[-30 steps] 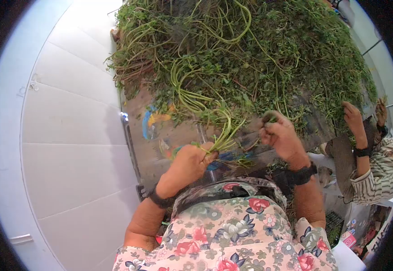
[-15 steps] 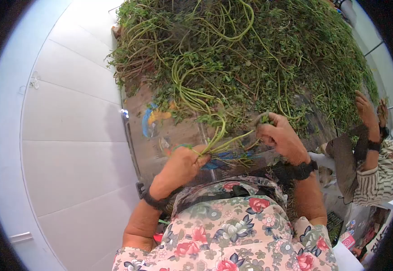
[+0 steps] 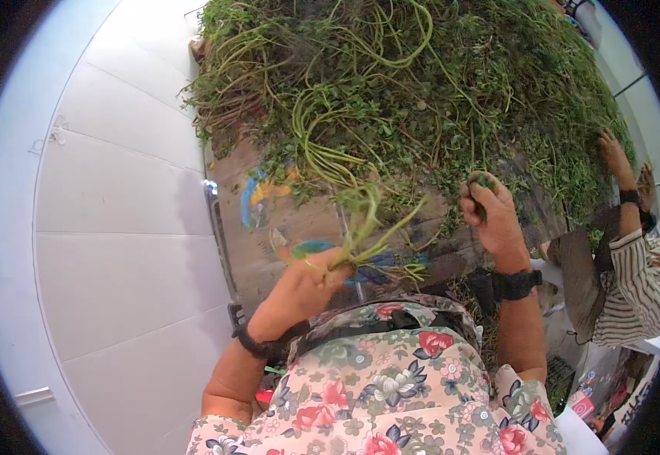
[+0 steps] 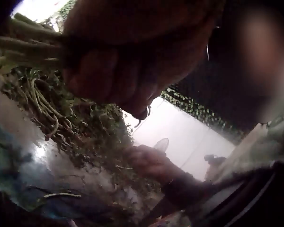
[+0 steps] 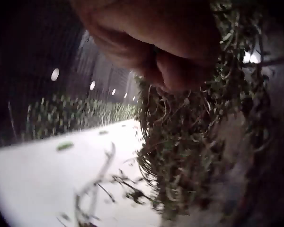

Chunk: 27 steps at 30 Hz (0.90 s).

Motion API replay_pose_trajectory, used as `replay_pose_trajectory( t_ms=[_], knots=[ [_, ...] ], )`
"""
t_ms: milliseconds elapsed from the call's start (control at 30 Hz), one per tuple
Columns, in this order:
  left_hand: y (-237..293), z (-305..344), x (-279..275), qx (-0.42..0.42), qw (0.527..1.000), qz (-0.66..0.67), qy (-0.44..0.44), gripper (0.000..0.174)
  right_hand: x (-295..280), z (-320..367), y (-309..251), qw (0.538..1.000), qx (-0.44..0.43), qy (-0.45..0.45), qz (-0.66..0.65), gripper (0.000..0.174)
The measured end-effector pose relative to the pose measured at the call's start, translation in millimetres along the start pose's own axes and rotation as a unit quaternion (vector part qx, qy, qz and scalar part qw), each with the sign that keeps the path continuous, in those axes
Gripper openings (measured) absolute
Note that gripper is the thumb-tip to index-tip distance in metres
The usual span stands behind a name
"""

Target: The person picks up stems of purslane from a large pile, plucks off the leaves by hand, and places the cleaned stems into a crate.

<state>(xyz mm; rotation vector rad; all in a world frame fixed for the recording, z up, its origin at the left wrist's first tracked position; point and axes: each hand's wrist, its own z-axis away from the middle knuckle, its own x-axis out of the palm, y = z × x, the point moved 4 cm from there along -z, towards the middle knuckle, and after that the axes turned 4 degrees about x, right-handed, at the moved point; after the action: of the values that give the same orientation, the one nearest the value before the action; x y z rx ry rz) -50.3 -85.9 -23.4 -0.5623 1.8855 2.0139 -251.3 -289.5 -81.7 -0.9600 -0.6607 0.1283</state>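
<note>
My left hand [image 3: 311,282] grips a small bunch of green leafy stems [image 3: 368,239] low over the near edge of the table; the stems fan out above the thumb. In the left wrist view the same stems [image 4: 31,45] jut out to the left of the curled fingers. My right hand [image 3: 498,224] is raised over the near side of the plant heap, its fingers curled round a bit of greenery [image 3: 483,182]. Most of that greenery is hidden inside the fingers. A large heap of tangled green plants [image 3: 421,98] lies just beyond both hands.
The table [image 3: 250,262] shows brown, with blue and yellow patches, at its near left. A white panelled surface [image 3: 125,288] runs along the left. At the right, another person in a striped sleeve [image 3: 637,265] reaches toward the heap. Loose sprigs lie near the front edge.
My right hand has moved up and right, away from the stems that stretched toward it half a second ago. The left hand keeps its bunch, slightly lower and to the left. The other person's hands have shifted.
</note>
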Motion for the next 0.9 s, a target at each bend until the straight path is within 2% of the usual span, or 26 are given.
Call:
replay_pose_trajectory(
  t_ms=[33,67,133,167,200,233,300,367,433,500,600,700,767,800,867,900],
  knots=[
    [-2.8,1.3,-4.3,-0.052,0.995,0.081,-0.026,0.013,13.9,8.8,-4.9,1.000,-0.010,-0.009,0.001,0.015],
    [-3.7,1.9,-5.1,-0.101,0.980,0.160,-0.053,0.014,21.5,9.8,0.3,0.999,0.021,-0.037,0.007,0.015],
    [2.8,-0.9,-3.6,-0.124,0.962,0.235,-0.067,0.018,33.1,10.9,9.8,0.993,0.080,-0.089,0.020,0.016],
    [5.7,-1.4,-2.7,-0.136,0.950,0.272,-0.073,0.020,41.1,9.1,21.2,0.990,0.072,-0.118,-0.034,0.016],
    [8.0,-1.2,-3.3,-0.146,0.936,0.312,-0.067,0.022,48.9,10.4,20.5,0.986,0.008,-0.140,0.088,0.016],
    [10.0,-0.6,-3.9,-0.157,0.921,0.351,-0.062,0.023,56.2,12.2,20.4,0.964,-0.055,-0.159,0.207,0.015],
    [9.4,1.3,-4.5,-0.164,0.900,0.400,-0.056,0.027,68.1,14.8,23.7,0.934,-0.085,-0.188,0.291,0.014],
    [3.4,4.1,-6.1,-0.156,0.891,0.421,-0.057,0.032,76.6,16.4,26.7,0.950,-0.017,-0.215,0.226,0.016],
    [-0.3,5.1,-4.7,-0.153,0.879,0.448,-0.051,0.036,84.9,19.2,29.3,0.950,0.003,-0.241,0.196,0.019],
    [-0.7,5.4,-4.4,-0.148,0.869,0.470,-0.052,0.038,92.3,24.2,31.7,0.941,-0.023,-0.270,0.203,0.021],
    [1.9,6.6,-6.3,-0.139,0.858,0.493,-0.049,0.038,89.9,18.7,36.3,0.967,0.088,-0.199,0.133,0.019],
    [4.7,6.7,-6.9,-0.114,0.849,0.516,-0.022,0.036,98.3,27.5,23.5,0.931,0.043,-0.254,0.260,0.019],
    [3.8,4.7,-7.4,-0.071,0.844,0.531,-0.011,0.036,109.2,37.7,22.9,0.922,0.135,-0.300,0.206,0.019],
    [4.5,4.0,-7.6,-0.076,0.854,0.514,-0.016,0.036,115.5,43.2,23.5,0.912,0.180,-0.322,0.178,0.019],
    [6.6,2.7,-8.5,-0.086,0.873,0.480,-0.025,0.036,120.7,44.1,18.0,0.938,0.156,-0.268,0.155,0.020],
    [4.5,2.4,-7.8,-0.094,0.874,0.472,-0.061,0.035,120.8,41.3,14.3,0.953,0.149,-0.227,0.134,0.021]
  ],
)
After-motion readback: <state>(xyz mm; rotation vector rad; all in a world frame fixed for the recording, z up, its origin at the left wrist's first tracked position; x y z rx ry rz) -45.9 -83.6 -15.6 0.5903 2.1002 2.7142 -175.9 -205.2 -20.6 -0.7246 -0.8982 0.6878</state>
